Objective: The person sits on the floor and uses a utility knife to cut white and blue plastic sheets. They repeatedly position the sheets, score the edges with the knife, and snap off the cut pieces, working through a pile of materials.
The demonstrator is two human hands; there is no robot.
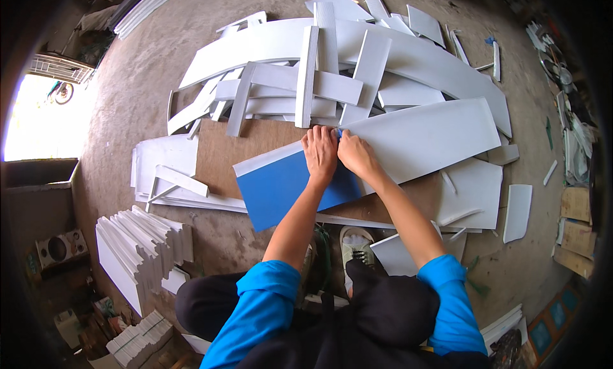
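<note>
A long white panel [428, 136] lies slantwise in front of me, and a blue sheet-like surface [274, 190] spreads at its left end below a narrow white strip. My left hand [320, 153] presses near the panel's far edge where blue meets white, its fingers bent together over the edge. Close beside it, my right hand [356, 153] has its fingers closed in a pinch. A small blue bit [339, 133] shows between the two hands at the right fingertips. Whether the blue is a film or a separate sheet I cannot tell. Underneath lies a brown board [223, 153].
White strips [308, 75] and a curved white panel [440, 62] are heaped beyond my hands. At the left stands a stack of white pieces [137, 254]. White offcuts [517, 212] lie on the concrete floor [536, 177] at the right, near cardboard boxes [576, 204].
</note>
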